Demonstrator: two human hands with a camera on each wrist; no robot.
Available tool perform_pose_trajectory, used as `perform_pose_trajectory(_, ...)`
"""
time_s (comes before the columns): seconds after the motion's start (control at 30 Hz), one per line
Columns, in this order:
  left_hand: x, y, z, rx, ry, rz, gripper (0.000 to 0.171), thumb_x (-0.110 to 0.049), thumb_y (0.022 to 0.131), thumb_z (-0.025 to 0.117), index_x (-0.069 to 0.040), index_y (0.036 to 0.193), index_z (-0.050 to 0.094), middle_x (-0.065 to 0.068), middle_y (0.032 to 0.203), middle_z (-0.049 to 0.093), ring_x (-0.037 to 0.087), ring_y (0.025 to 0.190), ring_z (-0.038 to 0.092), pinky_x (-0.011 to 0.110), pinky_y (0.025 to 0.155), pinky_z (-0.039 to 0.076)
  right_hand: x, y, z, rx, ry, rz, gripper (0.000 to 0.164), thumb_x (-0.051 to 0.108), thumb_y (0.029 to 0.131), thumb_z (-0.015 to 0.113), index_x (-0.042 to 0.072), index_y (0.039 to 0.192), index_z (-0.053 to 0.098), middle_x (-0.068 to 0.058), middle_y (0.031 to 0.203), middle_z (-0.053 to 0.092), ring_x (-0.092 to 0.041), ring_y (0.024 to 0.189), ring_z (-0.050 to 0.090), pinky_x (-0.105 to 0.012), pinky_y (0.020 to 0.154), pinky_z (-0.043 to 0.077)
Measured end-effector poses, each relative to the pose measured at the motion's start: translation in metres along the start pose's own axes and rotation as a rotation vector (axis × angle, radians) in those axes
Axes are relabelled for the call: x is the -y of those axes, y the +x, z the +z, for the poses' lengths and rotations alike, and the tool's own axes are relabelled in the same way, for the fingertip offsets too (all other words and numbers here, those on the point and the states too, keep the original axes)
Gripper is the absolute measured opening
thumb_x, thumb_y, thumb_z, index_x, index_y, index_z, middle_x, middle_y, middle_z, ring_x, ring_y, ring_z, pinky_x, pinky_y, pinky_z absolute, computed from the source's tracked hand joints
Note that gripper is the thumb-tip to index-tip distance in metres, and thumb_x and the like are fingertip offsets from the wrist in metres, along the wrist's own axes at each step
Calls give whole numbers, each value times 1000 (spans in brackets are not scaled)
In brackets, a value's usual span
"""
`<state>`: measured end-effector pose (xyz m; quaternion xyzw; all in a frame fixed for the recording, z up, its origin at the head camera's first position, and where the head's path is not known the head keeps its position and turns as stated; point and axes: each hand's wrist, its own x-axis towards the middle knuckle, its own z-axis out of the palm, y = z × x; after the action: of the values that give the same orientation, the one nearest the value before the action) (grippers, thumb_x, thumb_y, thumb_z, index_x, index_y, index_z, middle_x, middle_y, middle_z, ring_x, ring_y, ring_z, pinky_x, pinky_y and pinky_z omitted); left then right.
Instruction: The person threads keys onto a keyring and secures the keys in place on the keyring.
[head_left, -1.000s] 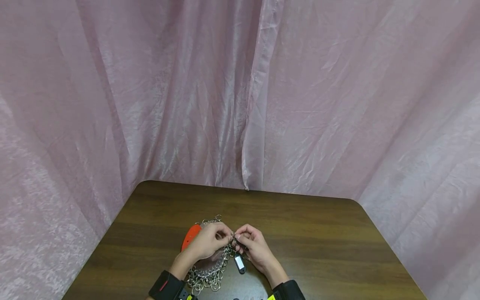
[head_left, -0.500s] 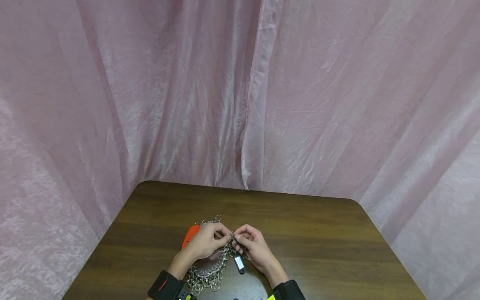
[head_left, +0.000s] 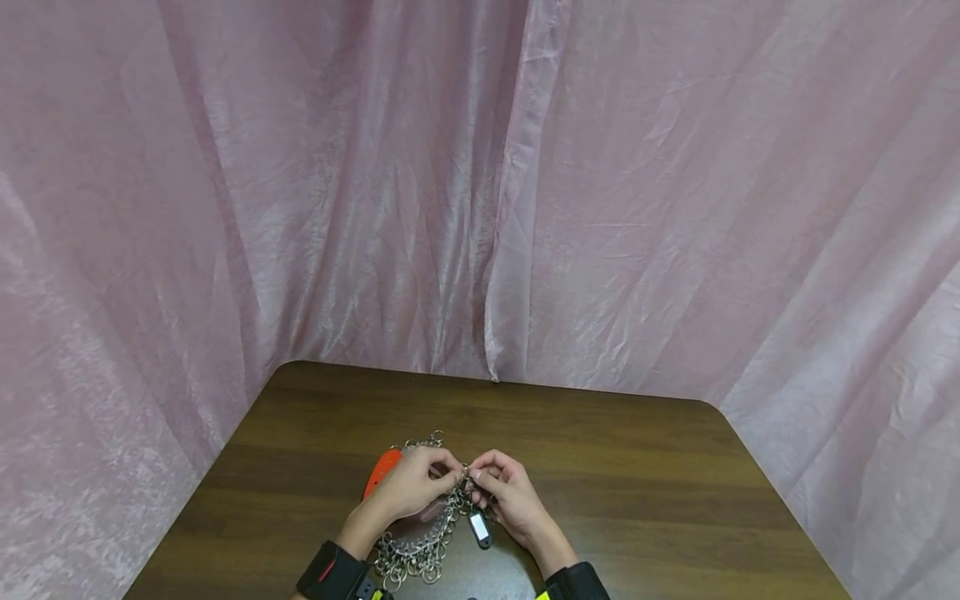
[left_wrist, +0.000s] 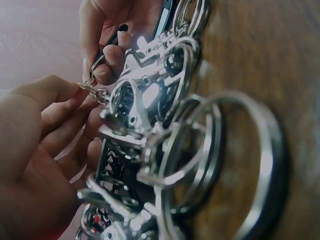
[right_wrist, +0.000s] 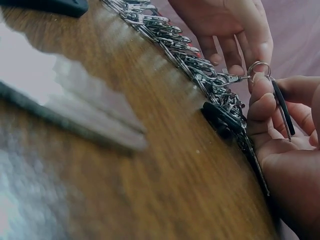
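Note:
In the head view, my left hand (head_left: 420,483) and right hand (head_left: 513,496) meet fingertip to fingertip over the table's near part. A small split key ring (left_wrist: 86,87) is pinched by the left thumb and fingers, linked to a swivel clasp (right_wrist: 230,78). My right hand holds a thin key with a dark head (right_wrist: 283,106) up against that ring. Many metal clasps and rings (head_left: 408,562) edge a greyish round panel (head_left: 412,529) beneath the left hand. A black key tag (head_left: 480,529) with a white label hangs under the right fingers.
An orange piece with small holes (head_left: 382,472) lies left of the left hand. A blurred toothed key blade (right_wrist: 75,90) lies on the brown wooden table (head_left: 637,483), large in the right wrist view. Pink curtains (head_left: 405,208) hang behind the table.

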<state>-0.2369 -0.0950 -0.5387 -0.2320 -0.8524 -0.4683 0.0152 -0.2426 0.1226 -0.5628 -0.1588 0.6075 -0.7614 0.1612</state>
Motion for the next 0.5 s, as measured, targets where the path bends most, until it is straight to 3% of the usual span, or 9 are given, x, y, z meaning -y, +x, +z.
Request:
perform_pose_trajectory(0.27,1,-1,-2,57,-68,-35,9,-20,103,69,-14,110,69,-7,99,71,11,93,68,32,83,57,-2,1,0,-4,-4,2,20,-1,105,58,-17,114,50,-6,85,65,-10,66,58,-20,59,49)
perform_pose_trajectory(0.5,2,0,-1,100,-103,-53,21,-25,99,78,-13,115,71,-6,98,71,11,87,67,30,77,56,-1,1,-2,-1,-7,0,19,5,103,65,-10,110,55,-4,86,66,-10,67,60,-20,60,49)
